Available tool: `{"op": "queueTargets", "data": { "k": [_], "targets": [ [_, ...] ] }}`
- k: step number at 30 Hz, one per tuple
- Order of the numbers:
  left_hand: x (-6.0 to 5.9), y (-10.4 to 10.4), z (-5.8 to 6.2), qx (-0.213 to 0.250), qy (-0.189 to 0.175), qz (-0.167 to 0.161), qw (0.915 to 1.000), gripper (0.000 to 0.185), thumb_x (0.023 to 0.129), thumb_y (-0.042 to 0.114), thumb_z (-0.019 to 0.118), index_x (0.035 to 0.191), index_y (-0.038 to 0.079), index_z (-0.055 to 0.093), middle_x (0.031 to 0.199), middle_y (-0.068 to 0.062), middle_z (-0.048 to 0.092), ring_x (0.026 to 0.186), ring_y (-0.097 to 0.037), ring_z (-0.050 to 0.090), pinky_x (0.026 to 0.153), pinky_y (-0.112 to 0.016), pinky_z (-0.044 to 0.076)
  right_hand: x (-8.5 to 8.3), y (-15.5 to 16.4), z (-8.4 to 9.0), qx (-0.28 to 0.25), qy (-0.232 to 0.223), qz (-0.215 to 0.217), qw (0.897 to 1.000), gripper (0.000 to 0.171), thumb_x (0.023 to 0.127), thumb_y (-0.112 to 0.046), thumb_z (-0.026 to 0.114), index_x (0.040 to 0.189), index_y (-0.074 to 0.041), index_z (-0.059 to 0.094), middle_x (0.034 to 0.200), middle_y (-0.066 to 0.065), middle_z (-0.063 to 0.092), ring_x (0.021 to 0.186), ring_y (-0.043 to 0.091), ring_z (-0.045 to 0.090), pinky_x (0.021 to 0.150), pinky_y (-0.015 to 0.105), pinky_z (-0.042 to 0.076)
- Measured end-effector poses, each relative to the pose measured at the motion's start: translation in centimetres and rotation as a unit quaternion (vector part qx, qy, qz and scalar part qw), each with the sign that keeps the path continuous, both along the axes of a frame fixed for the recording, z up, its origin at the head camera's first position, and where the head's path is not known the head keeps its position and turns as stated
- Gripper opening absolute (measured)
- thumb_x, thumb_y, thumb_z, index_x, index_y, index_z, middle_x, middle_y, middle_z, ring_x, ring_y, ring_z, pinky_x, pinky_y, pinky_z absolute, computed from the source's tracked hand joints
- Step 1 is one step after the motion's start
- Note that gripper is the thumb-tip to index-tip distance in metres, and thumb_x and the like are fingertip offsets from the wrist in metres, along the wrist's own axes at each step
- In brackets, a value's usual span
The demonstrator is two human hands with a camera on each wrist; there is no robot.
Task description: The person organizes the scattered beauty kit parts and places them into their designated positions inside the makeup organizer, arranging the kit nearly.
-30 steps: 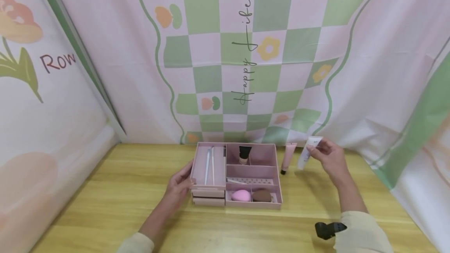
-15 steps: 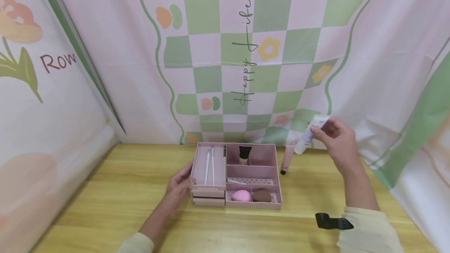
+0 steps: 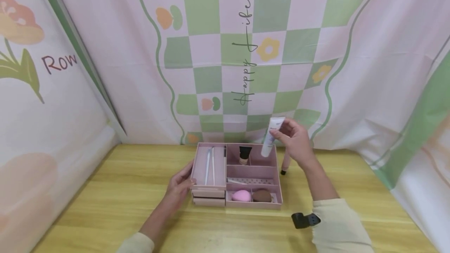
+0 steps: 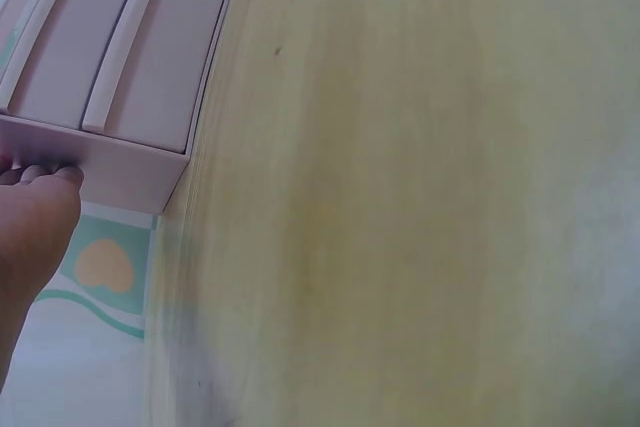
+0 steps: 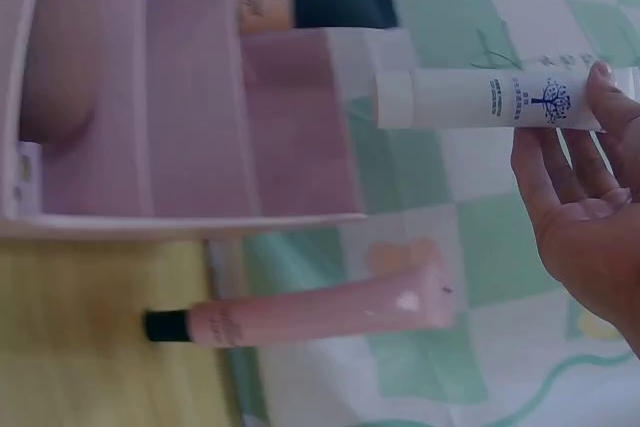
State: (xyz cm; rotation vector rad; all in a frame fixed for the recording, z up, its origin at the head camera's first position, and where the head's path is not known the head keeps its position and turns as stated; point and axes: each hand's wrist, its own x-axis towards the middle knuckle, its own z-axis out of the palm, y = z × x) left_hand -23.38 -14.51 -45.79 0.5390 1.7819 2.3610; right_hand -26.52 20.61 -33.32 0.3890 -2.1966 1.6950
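Lighting even and bright, soft; no glare in any view.

Head view sharp at centre, wide-angle bending at the edges; faint shadow under the right hand [image 3: 297, 141] and its forearm. Left wrist view washed out and smeared away from the left hand [image 4: 30, 222]. Right wrist view soft with a bluish cast, white tube [image 5: 490, 99] slightly blurred.

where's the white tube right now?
Head view: the white tube is held in the right hand, cap down, over the back right compartment of the pink organizer, right of the black-capped tube.
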Motion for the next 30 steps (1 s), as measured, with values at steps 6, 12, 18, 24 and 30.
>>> {"op": "queueTargets", "data": {
  "k": [6,12,18,24,30],
  "targets": [
    [0.0,0.2,-0.2,-0.001,-0.007,0.006,1.0,0.073,0.084,-0.005,0.049,0.15,-0.01,0.018,0.163,-0.024,0.011,0.149,-0.039,0.01,0.11,-0.013,0.037,-1.0,-1.6,-2.9,0.08,-0.055,-0.045,0.994,0.035,0.091,-0.016,0.066,0.119,0.004,0.058,0.116,0.019,0.069,0.104,0.014,0.066,0.098,0.032,0.058],
    [0.0,0.3,0.1,0.0,-0.016,0.004,0.9999,0.074,0.084,-0.006,0.048,0.151,-0.009,0.017,0.163,-0.022,0.011,0.15,-0.037,0.012,0.111,-0.015,0.035,-1.4,-2.2,-5.2,0.1,-0.046,-0.051,0.993,0.028,0.088,-0.009,0.068,0.112,0.005,0.061,0.112,0.025,0.069,0.099,0.024,0.068,0.093,0.035,0.06],
    [0.2,0.2,0.2,-0.007,-0.009,0.006,0.9999,0.073,0.085,-0.005,0.048,0.151,-0.008,0.018,0.163,-0.023,0.011,0.15,-0.038,0.01,0.11,-0.013,0.036,-1.5,-2.4,-7.0,0.135,-0.055,-0.051,0.988,0.023,0.086,-0.007,0.069,0.105,0.005,0.062,0.103,0.024,0.07,0.088,0.021,0.067,0.079,0.024,0.061],
    [0.2,0.2,0.3,-0.008,-0.009,0.009,0.9999,0.073,0.085,-0.005,0.048,0.15,-0.009,0.017,0.162,-0.024,0.011,0.149,-0.038,0.011,0.11,-0.012,0.036,-1.3,-2.6,-7.7,0.134,-0.051,-0.04,0.989,0.026,0.087,-0.004,0.068,0.11,0.006,0.062,0.102,0.024,0.07,0.089,0.019,0.067,0.083,0.026,0.061],
    [0.2,0.1,0.3,-0.005,-0.004,0.007,1.0,0.073,0.085,-0.004,0.048,0.15,-0.01,0.016,0.162,-0.026,0.01,0.149,-0.043,0.01,0.11,-0.014,0.037,-1.2,-2.5,-7.6,0.137,-0.049,-0.036,0.989,0.029,0.088,-0.005,0.066,0.115,0.006,0.061,0.103,0.025,0.07,0.096,0.031,0.068,0.09,0.037,0.061]
  ]
}}
